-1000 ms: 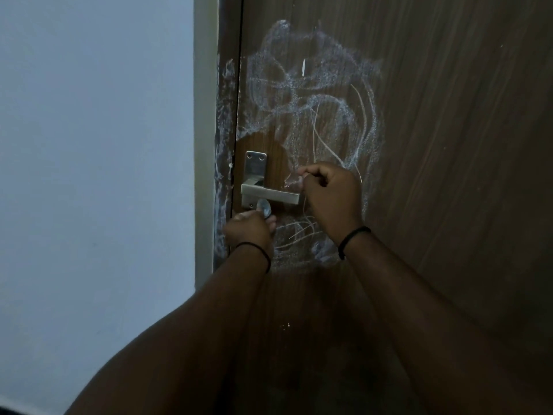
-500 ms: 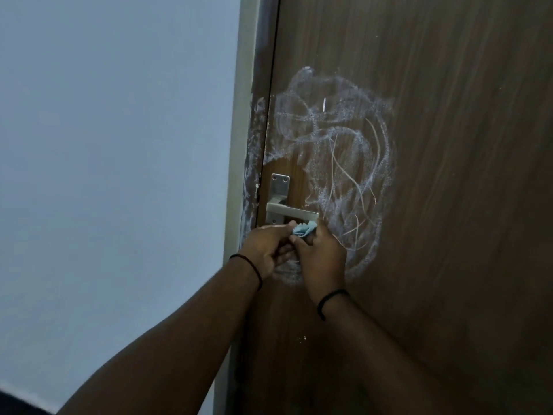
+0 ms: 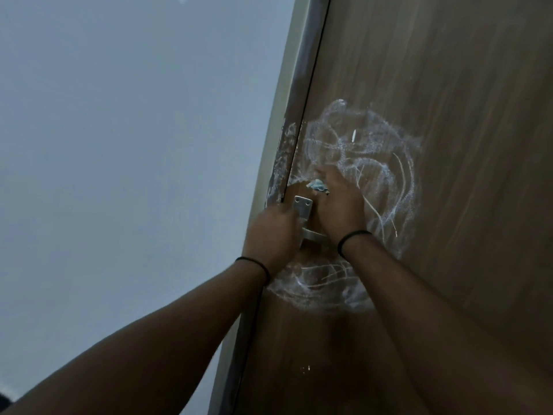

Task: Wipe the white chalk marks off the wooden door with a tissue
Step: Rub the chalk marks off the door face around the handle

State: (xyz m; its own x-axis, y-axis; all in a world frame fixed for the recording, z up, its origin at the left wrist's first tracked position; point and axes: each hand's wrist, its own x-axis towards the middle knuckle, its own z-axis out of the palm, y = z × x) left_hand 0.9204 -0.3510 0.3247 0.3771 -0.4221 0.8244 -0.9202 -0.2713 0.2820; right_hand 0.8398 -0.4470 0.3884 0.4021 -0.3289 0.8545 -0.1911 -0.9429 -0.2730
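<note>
A: Right hand (image 3: 339, 205) flat against the door (image 3: 449, 145), just above the handle (image 3: 311, 233). Tissue (image 3: 317, 186), pale blue and crumpled, pokes out at its fingertips, pressed to the wood. Fingers look laid over it, pushing rather than pinching.

B: Left hand (image 3: 273, 233)?

A: On the handle, near the door's left edge, fingers curled about the lever. My guess: it steadies the door so the wiping pressure doesn't swing it. Handle plate (image 3: 302, 206) shows between the two hands.

B: Chalk (image 3: 365, 163)?

A: Broad white swirl right of the left edge, looping above and to the right of the right hand. A second patch below the handle, under both wrists. More white dust on the frame (image 3: 284, 157) alongside.

B: Progress?

A: Early, I judge. Most marks intact; tissue sits at the swirl's lower left, where a stroke would begin.

B: Risk?

A: Small wad, large smear. It may only spread the dust, and could slip out from under the fingers.
</note>
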